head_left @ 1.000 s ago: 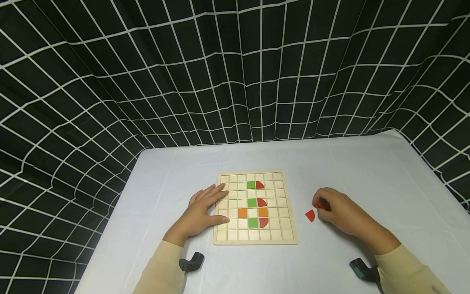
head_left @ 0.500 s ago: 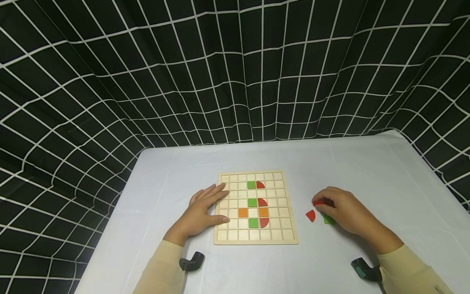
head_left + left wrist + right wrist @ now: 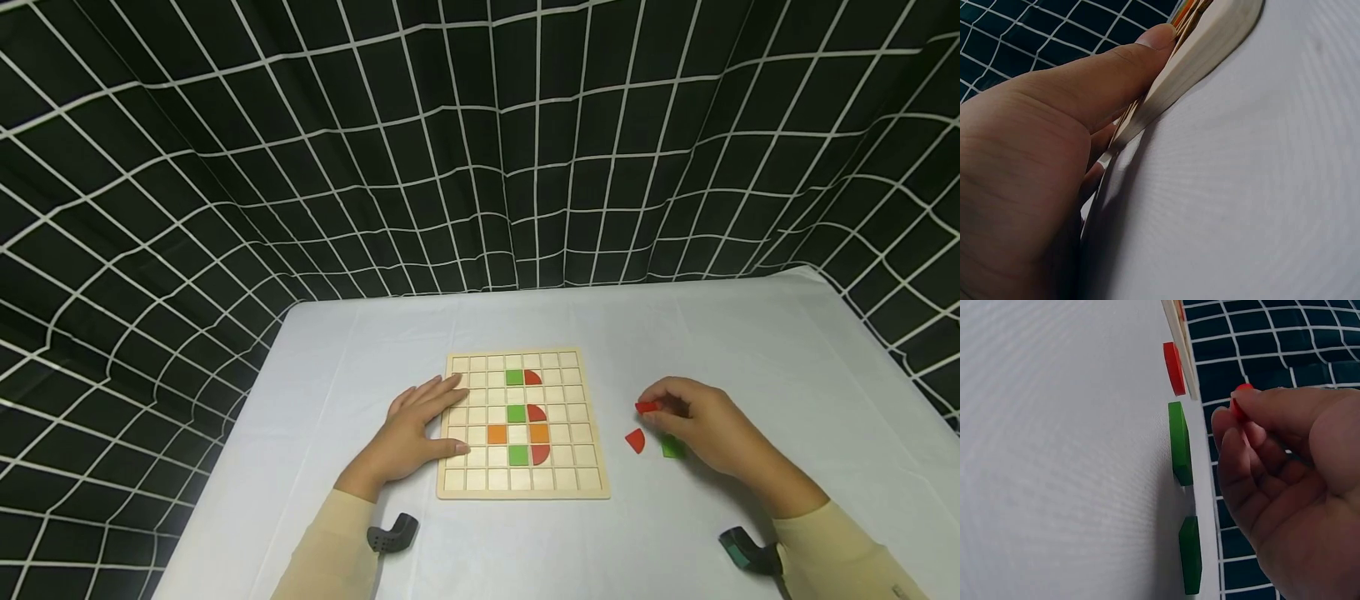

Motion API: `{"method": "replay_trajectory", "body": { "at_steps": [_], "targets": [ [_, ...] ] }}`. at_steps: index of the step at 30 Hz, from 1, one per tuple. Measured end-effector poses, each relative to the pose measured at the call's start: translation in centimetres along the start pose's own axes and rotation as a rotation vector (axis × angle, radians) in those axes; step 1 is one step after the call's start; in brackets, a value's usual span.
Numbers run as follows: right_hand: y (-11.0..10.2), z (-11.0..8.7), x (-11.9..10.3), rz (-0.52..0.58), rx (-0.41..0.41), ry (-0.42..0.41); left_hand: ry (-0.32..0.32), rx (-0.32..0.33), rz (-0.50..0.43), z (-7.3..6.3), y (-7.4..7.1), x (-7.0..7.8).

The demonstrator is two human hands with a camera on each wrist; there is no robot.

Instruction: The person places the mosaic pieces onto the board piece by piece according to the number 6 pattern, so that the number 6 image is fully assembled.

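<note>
At frame right, loosening the pinch of your right hand (image 3: 697, 421) could drop the red piece (image 3: 646, 407), and pushing your left hand (image 3: 408, 433), fingers apart, could skew the board (image 3: 522, 494).

The right hand (image 3: 693, 421) pinched a red piece (image 3: 647, 407) over the white table (image 3: 555, 546). Just on the near side of that grip lay a loose red quarter-round (image 3: 636, 441), and a green piece (image 3: 672, 447) showed partly from under the hand. Well to the grip's left sat a gridded board (image 3: 555, 482) bearing three green squares (image 3: 516, 413), three red quarter-rounds (image 3: 536, 412) and two orange squares (image 3: 497, 434). Farthest left of the grip, the left hand (image 3: 408, 429) rested across the board's edge. Far beyond the grip hung a dark, white-lined curtain (image 3: 468, 187).
</note>
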State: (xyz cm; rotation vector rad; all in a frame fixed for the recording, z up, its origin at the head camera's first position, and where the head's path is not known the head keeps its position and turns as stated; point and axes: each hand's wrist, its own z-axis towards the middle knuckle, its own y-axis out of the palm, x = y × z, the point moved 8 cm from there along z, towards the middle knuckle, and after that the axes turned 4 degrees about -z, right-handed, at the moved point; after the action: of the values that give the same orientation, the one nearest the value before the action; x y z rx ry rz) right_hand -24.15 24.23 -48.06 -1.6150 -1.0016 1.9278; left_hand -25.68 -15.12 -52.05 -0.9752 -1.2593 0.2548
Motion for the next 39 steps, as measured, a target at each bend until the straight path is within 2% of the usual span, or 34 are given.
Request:
{"method": "replay_trajectory", "body": {
  "at_steps": [10, 18, 26, 39],
  "targets": [
    [0.0, -0.1, -0.7, 0.125, -0.021, 0.041, -0.003, 0.005, 0.002, -0.1, -0.1, 0.0],
    [0.0, -0.3, -1.6, 0.17, -0.026, 0.011, -0.011, 0.005, 0.0, -0.2, -0.1, -0.2],
    [0.4, -0.5, -2.7, 0.294, -0.088, 0.016, -0.01, 0.007, 0.001, -0.2, -0.1, -0.2],
    [2.4, -1.4, -5.7, 0.381, -0.132, -0.059, -0.003, -0.004, 0.01, 0.0, 0.0, -0.4]
  ]
}}
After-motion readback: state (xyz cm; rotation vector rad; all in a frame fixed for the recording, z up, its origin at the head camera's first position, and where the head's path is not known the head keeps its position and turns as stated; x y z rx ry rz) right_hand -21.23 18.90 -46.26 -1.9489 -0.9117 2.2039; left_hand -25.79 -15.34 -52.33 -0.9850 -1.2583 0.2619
